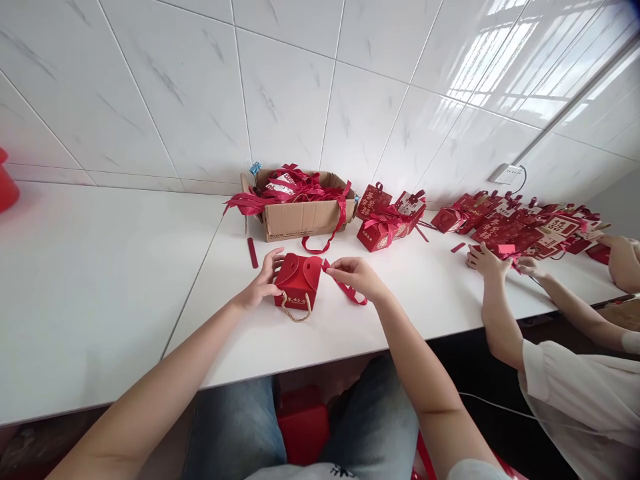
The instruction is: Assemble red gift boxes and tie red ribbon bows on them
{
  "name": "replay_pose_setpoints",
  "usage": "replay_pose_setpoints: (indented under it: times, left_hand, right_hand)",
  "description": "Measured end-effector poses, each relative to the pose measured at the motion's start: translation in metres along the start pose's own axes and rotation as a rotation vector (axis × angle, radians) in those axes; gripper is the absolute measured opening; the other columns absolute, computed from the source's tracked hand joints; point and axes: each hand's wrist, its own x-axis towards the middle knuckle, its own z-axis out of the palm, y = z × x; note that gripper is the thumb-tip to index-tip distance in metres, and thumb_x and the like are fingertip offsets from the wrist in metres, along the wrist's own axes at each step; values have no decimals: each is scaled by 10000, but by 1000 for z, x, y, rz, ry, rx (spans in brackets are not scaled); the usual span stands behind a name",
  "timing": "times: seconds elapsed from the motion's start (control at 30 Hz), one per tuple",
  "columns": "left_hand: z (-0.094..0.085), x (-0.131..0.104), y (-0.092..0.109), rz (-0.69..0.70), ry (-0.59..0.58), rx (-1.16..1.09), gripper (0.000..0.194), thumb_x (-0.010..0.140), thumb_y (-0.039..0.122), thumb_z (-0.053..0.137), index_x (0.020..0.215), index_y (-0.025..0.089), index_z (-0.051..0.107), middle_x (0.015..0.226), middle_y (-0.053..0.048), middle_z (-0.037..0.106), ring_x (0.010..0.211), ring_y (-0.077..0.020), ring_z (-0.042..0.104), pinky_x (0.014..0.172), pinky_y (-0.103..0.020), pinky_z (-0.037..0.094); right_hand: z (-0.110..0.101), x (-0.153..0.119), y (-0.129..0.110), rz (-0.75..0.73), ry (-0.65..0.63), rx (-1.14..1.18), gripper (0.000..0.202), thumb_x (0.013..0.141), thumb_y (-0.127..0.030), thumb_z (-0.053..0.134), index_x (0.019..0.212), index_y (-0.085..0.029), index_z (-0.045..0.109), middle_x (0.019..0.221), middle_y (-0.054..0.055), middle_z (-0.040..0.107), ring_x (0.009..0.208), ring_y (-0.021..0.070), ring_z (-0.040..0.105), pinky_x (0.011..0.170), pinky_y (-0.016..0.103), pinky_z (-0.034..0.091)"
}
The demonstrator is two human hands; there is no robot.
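Observation:
A small red gift box [297,283] with gold print stands upright on the white table, its top flaps folded together and a twisted rope handle [296,316] hanging at the front. Curled against the box's left side, my left hand [264,280] holds it, thumb toward the front and fingers toward the back. My right hand [359,276] pinches one end of a red ribbon [356,297] just right of the box. The ribbon's loose length trails on the table below that hand.
Behind the box, a cardboard box [306,220] overflows with red ribbons, one strand drooping onto the table. A red strip [253,253] lies to the left. Ribboned red boxes [384,230] stand rightward, where a co-worker's hands [487,261] handle another. The table's front edge is near me.

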Motion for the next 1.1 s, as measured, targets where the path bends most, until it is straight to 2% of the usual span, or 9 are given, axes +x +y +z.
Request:
replay_pose_setpoints:
  times: [0.17, 0.43, 0.73, 0.93, 1.1]
  left_hand:
    - [6, 0, -4, 17, -78, 7, 869, 606, 222, 565, 1398, 354, 235, 1346, -66, 332, 1290, -322, 324, 1047, -531, 312]
    - [8, 0, -5, 13, -98, -4, 869, 614, 212, 560, 1398, 362, 215, 1340, -62, 311, 1277, -307, 332, 1040, -524, 317]
    - [9, 0, -3, 32, -107, 4, 871, 603, 211, 555, 1392, 329, 205, 1294, -72, 367, 1319, -298, 268, 1090, -548, 237]
    - [12, 0, -1, 18, -104, 5, 868, 601, 215, 555, 1386, 336, 203, 1306, -69, 370, 1322, -295, 262, 1089, -548, 236]
    - [11, 0, -1, 27, -113, -3, 870, 603, 210, 561, 1386, 344, 206, 1308, -67, 365, 1322, -300, 271, 1088, -548, 239]
  right_hand:
    - [2, -2, -15, 62, -110, -177, 297, 704, -456, 663, 698, -162, 629, 545, -49, 457, 504, 68, 346, 496, 234, 289]
    - [-3, 3, -27, 139, -110, -309, 267, 679, -419, 659, 610, -166, 610, 537, -37, 483, 508, 76, 387, 502, 246, 288]
    - [-11, 9, -36, 237, -184, -287, 305, 641, -420, 708, 546, -172, 559, 501, -50, 379, 460, 58, 289, 437, 242, 216]
    - [-9, 17, -38, 225, -221, -273, 387, 683, -455, 680, 509, -184, 465, 468, -61, 342, 432, 51, 257, 436, 249, 173]
    - [-5, 21, -41, 217, -238, -292, 437, 729, -492, 632, 498, -184, 423, 463, -63, 336, 430, 49, 255, 442, 250, 192]
